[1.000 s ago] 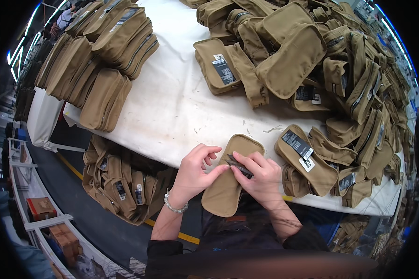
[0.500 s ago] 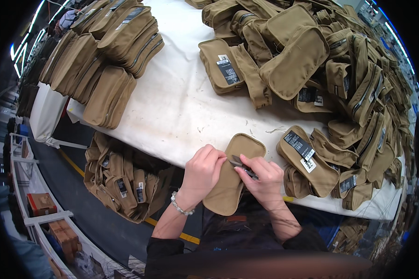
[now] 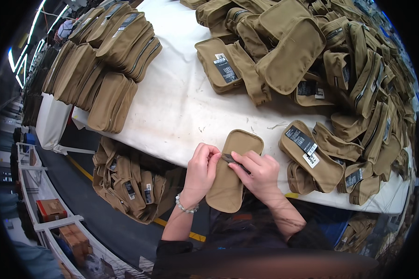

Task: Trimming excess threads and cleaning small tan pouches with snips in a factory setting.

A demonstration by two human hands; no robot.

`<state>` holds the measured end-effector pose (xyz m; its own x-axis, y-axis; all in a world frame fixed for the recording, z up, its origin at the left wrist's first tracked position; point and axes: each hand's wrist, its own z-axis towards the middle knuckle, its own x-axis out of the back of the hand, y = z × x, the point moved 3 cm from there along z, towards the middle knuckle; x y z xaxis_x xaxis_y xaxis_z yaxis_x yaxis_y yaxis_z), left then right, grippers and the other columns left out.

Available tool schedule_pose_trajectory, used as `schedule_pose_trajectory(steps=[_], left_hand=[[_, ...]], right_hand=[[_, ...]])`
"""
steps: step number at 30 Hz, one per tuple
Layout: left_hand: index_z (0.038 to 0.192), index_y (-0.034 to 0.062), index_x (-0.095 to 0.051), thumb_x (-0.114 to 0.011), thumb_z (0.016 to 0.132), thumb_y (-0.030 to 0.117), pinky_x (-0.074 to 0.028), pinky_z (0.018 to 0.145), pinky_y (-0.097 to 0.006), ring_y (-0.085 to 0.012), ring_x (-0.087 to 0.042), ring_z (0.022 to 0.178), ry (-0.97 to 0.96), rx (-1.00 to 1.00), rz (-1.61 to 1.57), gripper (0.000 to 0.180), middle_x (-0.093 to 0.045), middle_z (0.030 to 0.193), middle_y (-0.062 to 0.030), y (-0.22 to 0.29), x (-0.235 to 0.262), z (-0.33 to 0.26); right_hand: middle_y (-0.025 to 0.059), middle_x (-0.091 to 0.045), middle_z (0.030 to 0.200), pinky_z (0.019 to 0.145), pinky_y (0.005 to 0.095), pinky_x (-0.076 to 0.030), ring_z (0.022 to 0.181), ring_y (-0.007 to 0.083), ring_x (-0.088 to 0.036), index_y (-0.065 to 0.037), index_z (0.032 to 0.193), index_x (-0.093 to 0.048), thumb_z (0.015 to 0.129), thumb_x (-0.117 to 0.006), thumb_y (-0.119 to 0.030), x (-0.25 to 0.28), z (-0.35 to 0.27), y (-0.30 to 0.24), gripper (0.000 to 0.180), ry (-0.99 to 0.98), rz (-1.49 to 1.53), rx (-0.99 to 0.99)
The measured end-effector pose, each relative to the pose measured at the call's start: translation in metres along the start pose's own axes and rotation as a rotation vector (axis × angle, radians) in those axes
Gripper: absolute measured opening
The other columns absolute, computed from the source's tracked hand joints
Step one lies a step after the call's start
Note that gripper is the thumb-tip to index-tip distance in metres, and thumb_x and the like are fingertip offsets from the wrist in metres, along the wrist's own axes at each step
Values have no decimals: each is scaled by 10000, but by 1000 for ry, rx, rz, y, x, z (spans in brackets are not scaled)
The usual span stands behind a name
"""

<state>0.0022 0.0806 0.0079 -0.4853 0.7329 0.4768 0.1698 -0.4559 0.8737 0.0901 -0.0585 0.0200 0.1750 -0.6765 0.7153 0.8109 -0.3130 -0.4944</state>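
Observation:
A tan fabric pouch point(image 3: 226, 195) lies before me at the table's near edge, partly overhanging it. Over its left side, my left hand point(image 3: 200, 173) has thumb and forefinger pinched together; whatever sits between them is too small to make out. My right hand point(image 3: 260, 176) is closed around small dark thread snips point(image 3: 229, 158), whose tips point left toward the pinched fingers. The snips are just above the pouch's middle, and the right fingers partly cover them.
Neat stacks of tan pouches point(image 3: 109, 100) stand at the table's far left. A large loose heap of tagged pouches point(image 3: 291, 56) covers the right side. Below the table's left edge, an open container of pouches point(image 3: 130, 186) stands on the dark floor. A white shelf point(image 3: 56, 222) holds boxes.
The view has shifted slightly. The snips have come closer to my left fingertips, and their blades appear closer together. The pouch stays under both hands.

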Motion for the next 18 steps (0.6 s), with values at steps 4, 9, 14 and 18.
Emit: schedule_pose_trajectory(steps=[4, 9, 14, 18], left_hand=[[900, -18, -531, -563, 910, 2, -461, 620, -337, -246, -561, 678, 13, -31, 45, 38, -534, 842, -124, 3, -1, 1], [893, -14, -528, -559, 905, 3, -461, 625, -348, -264, -564, 687, 7, -52, 73, 37, -534, 844, -126, 0, 0, 1], [893, -13, -528, -557, 907, 12, -459, 631, -348, -265, -563, 688, -22, -16, 42, 41, -541, 842, -125, -4, 0, 1], [893, -16, -528, -554, 908, 11, -457, 629, -342, -258, -555, 679, -34, -3, 17, 41, -541, 838, -126, -8, 0, 0]], right_hand=[[-33, -572, 663, 476, 291, -344, 486, 159, -482, -163, 915, -733, 731, -788, -256, -3, 0, 2, 213, 15, 15, -2], [-24, -561, 678, 494, 290, -356, 529, 148, -539, -141, 924, -718, 776, -749, -253, -10, 0, 4, 189, -6, 62, 3], [-19, -564, 671, 493, 292, -361, 518, 158, -535, -137, 886, -713, 777, -751, -262, -12, -1, 4, 170, -5, 65, -37], [-17, -576, 674, 496, 291, -370, 526, 162, -547, -132, 871, -708, 777, -752, -255, -13, 0, 4, 161, -4, 98, -57]])
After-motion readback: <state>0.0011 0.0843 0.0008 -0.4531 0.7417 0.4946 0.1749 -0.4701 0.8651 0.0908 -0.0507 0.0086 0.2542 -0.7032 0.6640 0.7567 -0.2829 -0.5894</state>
